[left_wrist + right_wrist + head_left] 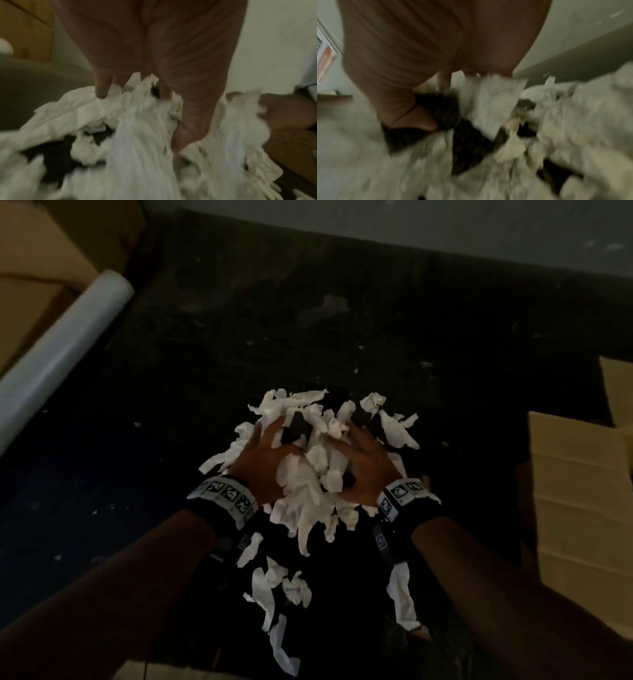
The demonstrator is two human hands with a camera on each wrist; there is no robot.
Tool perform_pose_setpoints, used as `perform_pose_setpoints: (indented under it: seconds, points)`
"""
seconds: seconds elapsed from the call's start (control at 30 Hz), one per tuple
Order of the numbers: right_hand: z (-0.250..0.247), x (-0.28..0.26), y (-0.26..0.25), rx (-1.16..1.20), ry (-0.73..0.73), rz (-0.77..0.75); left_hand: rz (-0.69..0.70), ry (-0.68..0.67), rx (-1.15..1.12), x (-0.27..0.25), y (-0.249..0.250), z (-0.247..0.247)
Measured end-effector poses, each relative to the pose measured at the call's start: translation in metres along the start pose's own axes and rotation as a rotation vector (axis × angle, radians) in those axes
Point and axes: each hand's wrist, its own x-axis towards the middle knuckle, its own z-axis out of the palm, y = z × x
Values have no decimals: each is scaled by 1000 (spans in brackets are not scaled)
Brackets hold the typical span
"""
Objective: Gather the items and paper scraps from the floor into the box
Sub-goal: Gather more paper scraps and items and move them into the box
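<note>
Left hand (263, 463) and right hand (368, 470), fingers curled, clutch a heap of paper scraps (318, 470) above the dark floor (308, 313), while loose scraps (274, 587) below and the box (582, 501) at right await.

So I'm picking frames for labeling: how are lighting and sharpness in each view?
Head view: dim, the floor almost black, paper scraps fairly sharp. Left wrist view: brighter, scraps smeared by blur. Right wrist view: the blurriest.
</note>
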Motion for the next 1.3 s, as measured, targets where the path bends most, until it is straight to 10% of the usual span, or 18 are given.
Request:
perform_pose_setpoints:
  seconds: [0.3, 0.77, 1.03, 1.3]
  points:
    - [-48, -34, 3, 75, 37, 48, -223, -99, -101, -44, 3, -83]
    - [-22, 33, 0, -104, -360, 87, -164, -393, -59, 33, 31, -16]
    - [-36, 27, 0, -88, -223, 67, -164, -99, 66, 10, 24, -44]
    - [-5, 62, -17, -243, -419, 4, -321, -418, -9, 28, 1, 3]
